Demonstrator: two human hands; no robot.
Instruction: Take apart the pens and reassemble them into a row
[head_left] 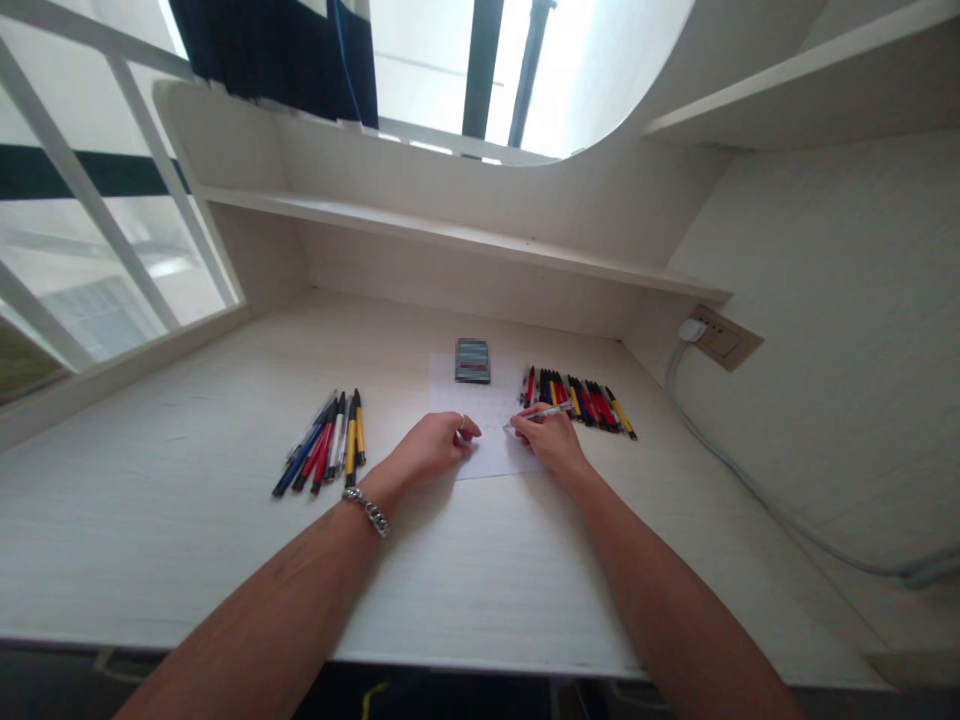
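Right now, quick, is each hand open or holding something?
Left hand: loosely curled at the paper, no pen showing; can't tell how closed.
Right hand: closed, holding a pale pen.

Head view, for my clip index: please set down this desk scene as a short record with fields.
Left hand: loosely curled over white paper sheet; silver chain bracelet on wrist
Right hand: holds slim clear-barrelled pen, tip at the sheet
Left side: loose bunch of blue, red, yellow and pale pens
Right side: row of black, red, blue and yellow pens
Sheet's far edge: dark striped rectangular item, identity unclear
Surface: pale wood-grained desk
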